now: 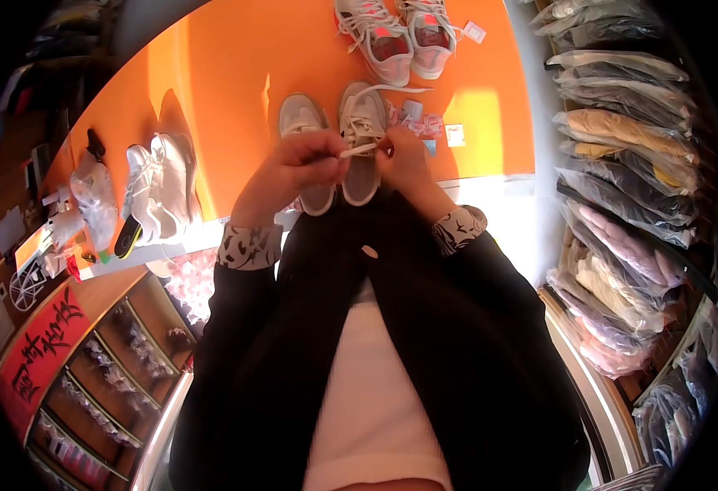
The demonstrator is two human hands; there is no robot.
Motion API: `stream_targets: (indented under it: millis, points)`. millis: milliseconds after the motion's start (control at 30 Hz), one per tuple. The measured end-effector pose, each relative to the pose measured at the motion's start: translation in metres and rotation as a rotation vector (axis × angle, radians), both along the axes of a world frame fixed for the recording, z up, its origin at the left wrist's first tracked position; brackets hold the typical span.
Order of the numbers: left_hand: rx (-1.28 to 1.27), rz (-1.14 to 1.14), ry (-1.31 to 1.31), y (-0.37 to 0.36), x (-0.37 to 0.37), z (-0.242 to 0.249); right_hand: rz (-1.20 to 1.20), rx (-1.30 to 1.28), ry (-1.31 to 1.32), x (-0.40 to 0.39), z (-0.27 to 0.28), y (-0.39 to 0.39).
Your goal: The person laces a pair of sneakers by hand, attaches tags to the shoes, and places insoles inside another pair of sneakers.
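Observation:
A pair of light sneakers sits at the near edge of the orange table, the left sneaker beside the right sneaker. Above the right one, my left hand pinches a pale shoelace between thumb and fingers. On the other side, my right hand has its fingers closed on the same lace, close to the shoe's eyelets. Another stretch of lace trails from the top of that shoe to the right. Part of the left sneaker is hidden behind my left hand.
Another laced pair of sneakers stands at the table's far side, with a white tag. Small packets lie right of my hands. White shoes and a plastic bag are at left. Bagged garments fill shelves at right.

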State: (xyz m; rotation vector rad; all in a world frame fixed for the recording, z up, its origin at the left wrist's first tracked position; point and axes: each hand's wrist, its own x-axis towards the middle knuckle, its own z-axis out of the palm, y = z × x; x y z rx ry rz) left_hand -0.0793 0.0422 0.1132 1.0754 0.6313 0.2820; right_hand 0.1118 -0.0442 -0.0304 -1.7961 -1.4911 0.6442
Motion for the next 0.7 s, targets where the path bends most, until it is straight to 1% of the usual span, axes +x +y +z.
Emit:
stream_targets:
  millis: [33,67,100,133,200,233,267,333,400,467,500,533,600,633,700]
  points:
    - [0.071,0.109,-0.321,0.008,-0.016,0.014,-0.03,-0.015,0.08,0.001,-0.001,-0.002]
    - [0.189,0.193,-0.206,0.013,-0.025,0.04,-0.061,-0.03,0.157,0.002,-0.002,-0.003]
    - [0.398,0.258,-0.092,0.013,-0.025,0.049,-0.056,-0.03,0.156,0.002,0.001,-0.003]
    - [0.374,0.223,-0.113,0.019,-0.039,0.04,-0.05,-0.068,0.148,0.001,0.005,-0.003]
    - [0.092,0.434,-0.089,0.014,-0.04,0.036,-0.038,-0.101,0.143,-0.001,0.008,0.001]
    - [-0.072,0.485,-0.235,0.016,-0.04,0.031,-0.04,-0.125,0.172,0.001,0.008,0.0]
    - [-0.072,0.488,-0.236,0.018,-0.043,0.021,-0.043,-0.151,0.2,0.002,0.008,0.0]
    - [-0.28,0.622,-0.48,0.02,-0.048,-0.001,-0.03,-0.15,0.199,0.003,0.005,0.0]
    - [-0.266,0.613,-0.519,0.021,-0.042,-0.015,-0.013,-0.146,0.193,0.005,0.007,0.001]
    - [0.115,0.598,0.01,0.018,-0.035,-0.026,-0.01,-0.172,0.223,0.004,0.013,0.002]
    - [0.284,0.532,0.157,0.014,-0.027,-0.027,-0.003,-0.173,0.221,0.003,0.014,0.003]
    - [0.434,0.525,0.309,0.008,-0.017,-0.033,0.001,-0.172,0.202,0.001,0.016,0.003]
    - [0.789,0.324,0.566,0.001,-0.009,-0.038,0.007,-0.171,0.182,-0.002,0.017,0.004]
    - [0.788,0.327,0.566,-0.002,-0.007,-0.048,0.008,-0.135,0.158,-0.003,0.017,0.004]
    - [1.153,0.117,0.658,-0.009,-0.003,-0.072,0.009,-0.101,0.132,-0.005,0.019,0.005]
